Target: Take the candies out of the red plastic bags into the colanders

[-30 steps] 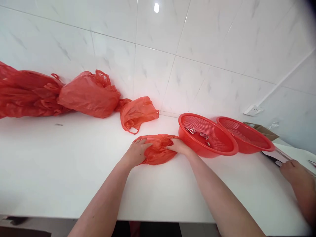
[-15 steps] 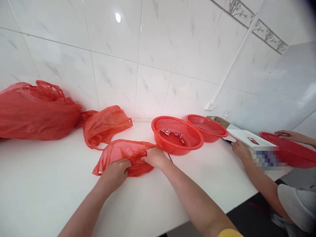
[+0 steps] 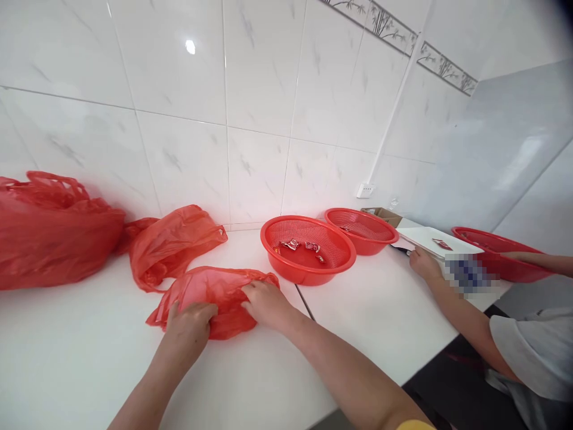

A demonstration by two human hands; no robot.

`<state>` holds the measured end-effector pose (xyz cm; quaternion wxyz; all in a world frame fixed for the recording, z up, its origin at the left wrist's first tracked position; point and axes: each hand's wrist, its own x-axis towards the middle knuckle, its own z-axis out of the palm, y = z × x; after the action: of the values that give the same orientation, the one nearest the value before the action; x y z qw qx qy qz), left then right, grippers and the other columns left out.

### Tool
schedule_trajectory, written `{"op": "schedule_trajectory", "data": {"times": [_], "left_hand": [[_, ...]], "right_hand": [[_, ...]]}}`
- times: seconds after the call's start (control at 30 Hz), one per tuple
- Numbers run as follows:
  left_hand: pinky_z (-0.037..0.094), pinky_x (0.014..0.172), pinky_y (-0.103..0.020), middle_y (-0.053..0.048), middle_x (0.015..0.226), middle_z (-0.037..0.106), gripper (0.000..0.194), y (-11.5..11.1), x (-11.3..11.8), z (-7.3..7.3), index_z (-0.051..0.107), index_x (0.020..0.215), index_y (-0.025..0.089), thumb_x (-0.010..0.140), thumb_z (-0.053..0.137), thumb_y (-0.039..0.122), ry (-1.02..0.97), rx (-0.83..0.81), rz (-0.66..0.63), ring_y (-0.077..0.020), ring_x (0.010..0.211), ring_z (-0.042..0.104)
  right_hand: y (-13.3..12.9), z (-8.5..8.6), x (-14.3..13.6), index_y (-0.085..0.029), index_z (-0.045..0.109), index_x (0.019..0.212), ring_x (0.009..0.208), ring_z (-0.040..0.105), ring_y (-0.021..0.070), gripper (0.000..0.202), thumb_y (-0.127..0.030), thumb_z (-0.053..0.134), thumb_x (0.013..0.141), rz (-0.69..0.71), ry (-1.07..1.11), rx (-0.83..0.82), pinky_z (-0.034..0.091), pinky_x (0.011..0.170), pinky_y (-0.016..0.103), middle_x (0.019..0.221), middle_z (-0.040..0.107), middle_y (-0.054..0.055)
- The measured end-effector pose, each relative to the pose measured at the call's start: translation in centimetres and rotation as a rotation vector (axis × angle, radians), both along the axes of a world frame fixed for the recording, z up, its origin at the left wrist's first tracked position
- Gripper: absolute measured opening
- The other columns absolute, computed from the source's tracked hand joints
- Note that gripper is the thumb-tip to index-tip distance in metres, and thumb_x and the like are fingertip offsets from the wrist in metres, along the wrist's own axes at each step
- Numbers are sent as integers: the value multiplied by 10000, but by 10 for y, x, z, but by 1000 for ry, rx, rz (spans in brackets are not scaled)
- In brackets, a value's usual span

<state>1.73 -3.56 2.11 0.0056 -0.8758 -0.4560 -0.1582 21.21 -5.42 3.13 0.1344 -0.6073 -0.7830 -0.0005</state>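
Against left hand (image 3: 188, 327), crinkled plastic bag (image 3: 215, 288)

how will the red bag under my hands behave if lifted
The red bag is probably floppy: its thin film creases between your left hand and right hand. It may be light, since it lies low and crumpled, though any contents are hidden.

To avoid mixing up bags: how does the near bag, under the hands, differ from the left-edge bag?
The near bag lies low and partly flattened; the left-edge bag bulges higher and looks larger. The left hand and right hand touch the near bag; neither touches the left-edge bag. Both are red and crinkled.
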Motion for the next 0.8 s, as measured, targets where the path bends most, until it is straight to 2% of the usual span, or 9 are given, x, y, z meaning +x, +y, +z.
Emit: {"op": "schedule_trajectory", "data": {"times": [0.07,0.13,0.23,0.27,0.33,0.43,0.5,0.6,0.8], "left_hand": [[334,877,-452,-15,654,582,253,0,0,1,474,611,189,701,299,31,-9,35,19,-192,677,532],[336,868,-463,-33,713,613,241,2,-1,1,501,634,188,704,320,44,-27,59,30,-213,749,564],[307,908,-512,-52,839,655,262,9,-4,-6,542,677,187,706,329,37,-71,75,60,-233,860,593],[288,929,-538,-55,885,664,277,12,-5,-9,561,698,189,710,331,36,-86,76,68,-239,895,597],[238,969,-591,-55,965,674,303,19,-8,-16,606,748,204,709,354,42,-112,67,79,-255,953,599],[191,1002,-626,-54,1061,677,343,27,-11,-23,657,856,245,700,412,62,-145,53,89,-281,1017,592],[203,1016,-609,-65,1111,665,358,28,-10,-24,660,934,258,716,433,87,-164,82,112,-287,1049,582],[229,1030,-576,-79,1139,651,345,25,-7,-23,646,991,247,760,420,127,-175,148,156,-281,1082,567],[259,1034,-557,-46,1099,667,331,23,-1,-19,653,949,251,784,382,156,-187,108,187,-253,1085,569]], "right_hand": [[-18,10,3,-192,618,1008,939,588,191,221,-282,436,920,72,27,173,446,815,307,1021,651,76],[-34,23,16,-205,619,1030,987,567,188,252,-272,395,937,70,56,380,434,860,313,1082,630,77],[-46,39,62,-188,577,1158,1176,471,244,290,-283,486,900,-156,34,563,363,988,390,1279,534,115],[-50,41,81,-174,546,1208,1211,442,273,355,-286,538,872,-235,-7,549,344,1001,426,1302,516,132],[-60,41,115,-168,537,1210,1107,513,281,407,-258,609,820,-326,-81,393,389,923,428,1151,603,119],[-89,28,140,-200,618,996,826,570,197,241,-75,518,816,-313,-188,169,404,756,327,842,631,38],[-113,16,137,-207,619,872,769,536,174,274,5,471,781,-297,-239,127,368,700,300,785,598,20],[-146,5,119,-201,587,796,763,497,169,261,25,468,746,-300,-268,107,333,674,294,786,569,17],[-174,4,99,-196,606,889,818,503,193,224,-38,483,792,-325,-247,92,348,751,312,847,597,40]]}}
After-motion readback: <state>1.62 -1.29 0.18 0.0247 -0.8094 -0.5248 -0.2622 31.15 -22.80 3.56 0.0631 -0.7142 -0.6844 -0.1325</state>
